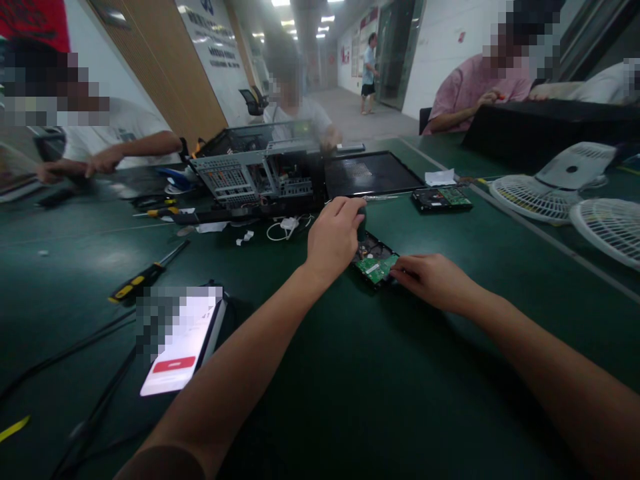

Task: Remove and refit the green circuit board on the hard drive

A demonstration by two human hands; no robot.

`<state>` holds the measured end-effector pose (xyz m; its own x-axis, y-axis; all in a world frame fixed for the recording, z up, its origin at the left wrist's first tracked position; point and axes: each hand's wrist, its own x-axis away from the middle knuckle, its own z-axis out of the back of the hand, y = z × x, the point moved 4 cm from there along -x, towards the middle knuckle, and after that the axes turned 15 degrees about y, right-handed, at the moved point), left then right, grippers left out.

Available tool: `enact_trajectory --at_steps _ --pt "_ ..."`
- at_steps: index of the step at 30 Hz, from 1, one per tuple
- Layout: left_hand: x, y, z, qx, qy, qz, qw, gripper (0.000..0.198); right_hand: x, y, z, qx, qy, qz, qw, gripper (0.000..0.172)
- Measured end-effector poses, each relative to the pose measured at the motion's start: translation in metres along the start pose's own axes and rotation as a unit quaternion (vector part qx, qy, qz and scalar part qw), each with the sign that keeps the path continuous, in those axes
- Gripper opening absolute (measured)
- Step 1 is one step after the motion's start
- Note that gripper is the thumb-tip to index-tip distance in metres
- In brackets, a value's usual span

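A hard drive (374,263) with a green circuit board lies on the green table in front of me. My left hand (334,233) is closed around a dark cylindrical tool (361,224) above the drive's far end. Its lower tip and most of its handle are hidden, so I cannot tell its exact kind. On the near right side, my right hand (425,277) pinches the edge of the same drive with bent fingers. A second hard drive (442,199) rests farther back to the right.
An opened computer case (255,175) and a black side panel (373,172) occupy the far side. Left are a screwdriver (149,272), a lit phone (183,343) and cables (107,387). White fan parts (537,190) lie right. Several people sit around the table.
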<state>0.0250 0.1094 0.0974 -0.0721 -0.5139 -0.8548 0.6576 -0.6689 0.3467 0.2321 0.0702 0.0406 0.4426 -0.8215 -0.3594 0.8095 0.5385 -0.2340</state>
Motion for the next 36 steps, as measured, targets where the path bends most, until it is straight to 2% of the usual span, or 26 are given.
enact_trajectory --at_steps 7,13,17,22,36 --pt "0.0005 0.002 -0.0004 0.023 -0.003 0.007 1.0 0.02 -0.0007 -0.003 0.0004 0.001 0.006 -0.008 1.0 0.026" --pt "0.0031 -0.0018 -0.0044 0.034 -0.005 0.031 0.999 0.028 0.0001 -0.0052 -0.0006 0.001 0.008 -0.016 1.0 0.024" --pt "0.0036 -0.0027 -0.0057 0.064 -0.001 0.028 0.998 0.027 0.0002 -0.0065 -0.0008 0.011 0.011 -0.011 1.0 0.024" --pt "0.0024 0.0005 -0.0029 0.054 0.008 0.016 0.998 0.022 -0.0001 -0.0073 -0.0007 0.019 0.006 -0.013 1.0 0.026" --pt "0.0007 0.0024 -0.0019 0.048 -0.001 0.022 0.999 0.027 0.0003 -0.0091 -0.0013 0.033 0.021 -0.008 0.999 0.025"
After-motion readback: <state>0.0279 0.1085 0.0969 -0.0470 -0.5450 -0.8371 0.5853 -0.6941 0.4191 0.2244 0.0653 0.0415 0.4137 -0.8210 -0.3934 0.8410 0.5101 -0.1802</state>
